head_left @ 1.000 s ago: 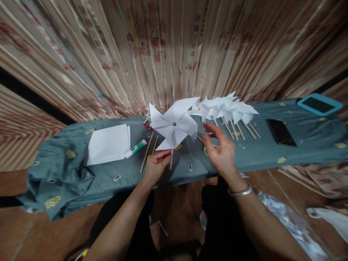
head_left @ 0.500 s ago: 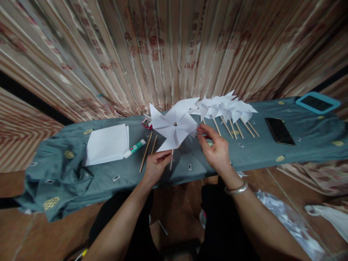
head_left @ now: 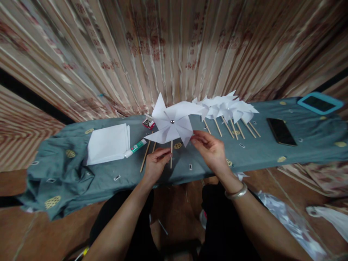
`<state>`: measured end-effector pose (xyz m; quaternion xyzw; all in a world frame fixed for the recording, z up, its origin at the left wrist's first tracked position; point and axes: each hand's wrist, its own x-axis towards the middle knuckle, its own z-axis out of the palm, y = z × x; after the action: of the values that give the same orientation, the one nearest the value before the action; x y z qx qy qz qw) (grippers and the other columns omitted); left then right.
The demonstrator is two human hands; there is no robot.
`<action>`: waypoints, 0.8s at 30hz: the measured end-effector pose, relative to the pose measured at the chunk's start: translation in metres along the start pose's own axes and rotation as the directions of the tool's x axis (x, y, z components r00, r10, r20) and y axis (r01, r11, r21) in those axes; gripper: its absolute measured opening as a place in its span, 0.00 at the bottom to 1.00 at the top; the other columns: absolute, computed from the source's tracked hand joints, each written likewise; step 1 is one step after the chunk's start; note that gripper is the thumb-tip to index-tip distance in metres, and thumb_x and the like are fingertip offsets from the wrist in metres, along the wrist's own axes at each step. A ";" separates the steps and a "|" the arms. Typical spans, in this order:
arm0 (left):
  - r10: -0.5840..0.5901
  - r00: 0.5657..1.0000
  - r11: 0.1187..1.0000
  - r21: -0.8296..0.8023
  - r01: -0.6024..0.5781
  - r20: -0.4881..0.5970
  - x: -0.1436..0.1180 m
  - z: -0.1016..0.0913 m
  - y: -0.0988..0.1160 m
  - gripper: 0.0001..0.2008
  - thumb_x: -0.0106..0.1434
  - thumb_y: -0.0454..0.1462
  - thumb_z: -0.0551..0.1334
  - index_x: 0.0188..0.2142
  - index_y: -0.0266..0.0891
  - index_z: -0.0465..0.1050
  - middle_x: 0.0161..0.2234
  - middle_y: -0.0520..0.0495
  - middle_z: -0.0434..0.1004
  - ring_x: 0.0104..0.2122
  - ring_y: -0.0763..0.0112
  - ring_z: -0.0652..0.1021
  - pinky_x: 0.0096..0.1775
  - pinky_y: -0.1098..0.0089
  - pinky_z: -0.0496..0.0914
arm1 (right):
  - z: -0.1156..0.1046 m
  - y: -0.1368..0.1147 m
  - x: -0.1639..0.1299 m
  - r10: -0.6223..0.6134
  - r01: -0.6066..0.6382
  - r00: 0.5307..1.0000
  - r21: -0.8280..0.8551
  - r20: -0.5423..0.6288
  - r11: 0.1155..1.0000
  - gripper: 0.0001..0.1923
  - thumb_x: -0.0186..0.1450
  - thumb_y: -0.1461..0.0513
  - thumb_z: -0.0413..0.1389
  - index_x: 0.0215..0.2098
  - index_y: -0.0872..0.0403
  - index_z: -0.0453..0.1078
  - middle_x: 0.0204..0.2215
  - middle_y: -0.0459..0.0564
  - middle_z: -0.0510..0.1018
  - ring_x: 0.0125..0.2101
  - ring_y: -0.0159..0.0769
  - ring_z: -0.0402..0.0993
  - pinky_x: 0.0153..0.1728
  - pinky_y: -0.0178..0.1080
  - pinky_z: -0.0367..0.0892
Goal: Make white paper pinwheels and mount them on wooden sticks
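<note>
A white paper pinwheel (head_left: 176,114) with a shiny round pin at its centre faces up over the table. My left hand (head_left: 156,165) is closed around its wooden stick (head_left: 171,145), below the blades. My right hand (head_left: 210,148), a silver bangle on its wrist, has thumb and index finger pinched at the tip of the lower right blade. Beside my left hand lie two loose wooden sticks (head_left: 145,157), partly covered by a blade and the hand. Close behind them are a glue stick (head_left: 136,148) and a small red box of pins (head_left: 148,124).
Several finished pinwheels (head_left: 231,108) lie overlapping at the back right. White paper sheets (head_left: 108,143) are stacked on the left. A dark phone (head_left: 281,131) and a blue-framed tablet (head_left: 320,103) rest at the right of the cloth-covered table (head_left: 174,177). Curtains hang behind.
The pinwheel's blades have turned on the pin. My right hand has shifted left and slightly down with the blade tip. My left hand stays on the stick.
</note>
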<state>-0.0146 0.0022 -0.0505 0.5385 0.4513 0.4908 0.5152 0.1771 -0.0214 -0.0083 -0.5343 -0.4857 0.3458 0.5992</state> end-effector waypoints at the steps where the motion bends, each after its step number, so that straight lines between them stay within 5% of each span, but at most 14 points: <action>1: 0.004 1.000 1.000 0.002 -0.004 0.000 0.000 0.000 0.000 0.10 0.49 0.39 0.71 0.33 0.41 0.83 0.29 0.49 0.81 0.26 0.73 0.76 0.26 0.74 0.71 | 0.001 0.000 0.001 0.029 -0.028 1.000 0.062 -0.002 0.998 0.16 0.57 0.56 0.64 0.42 0.52 0.76 0.33 0.48 0.84 0.36 0.36 0.80 0.42 0.41 0.74; 6: 0.008 1.000 1.000 0.009 -0.008 0.000 -0.001 -0.001 0.000 0.10 0.50 0.39 0.70 0.34 0.41 0.83 0.33 0.47 0.82 0.29 0.70 0.78 0.31 0.71 0.74 | 0.006 -0.003 0.002 0.140 -0.142 0.990 0.215 0.025 0.966 0.18 0.50 0.56 0.69 0.37 0.51 0.76 0.29 0.46 0.83 0.31 0.34 0.79 0.38 0.38 0.74; 24: 0.024 0.999 0.998 -0.063 -0.026 -0.033 -0.002 0.003 0.002 0.10 0.47 0.39 0.71 0.32 0.41 0.83 0.33 0.48 0.83 0.30 0.70 0.79 0.33 0.70 0.74 | 0.026 -0.011 -0.007 0.323 -0.348 0.937 0.337 0.131 0.875 0.17 0.45 0.56 0.72 0.31 0.53 0.78 0.25 0.46 0.82 0.26 0.30 0.74 0.30 0.34 0.70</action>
<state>-0.0117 -0.0006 -0.0491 0.5197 0.4371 0.5199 0.5183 0.1492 -0.0216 -0.0005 -0.4807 -0.3361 0.5452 0.5990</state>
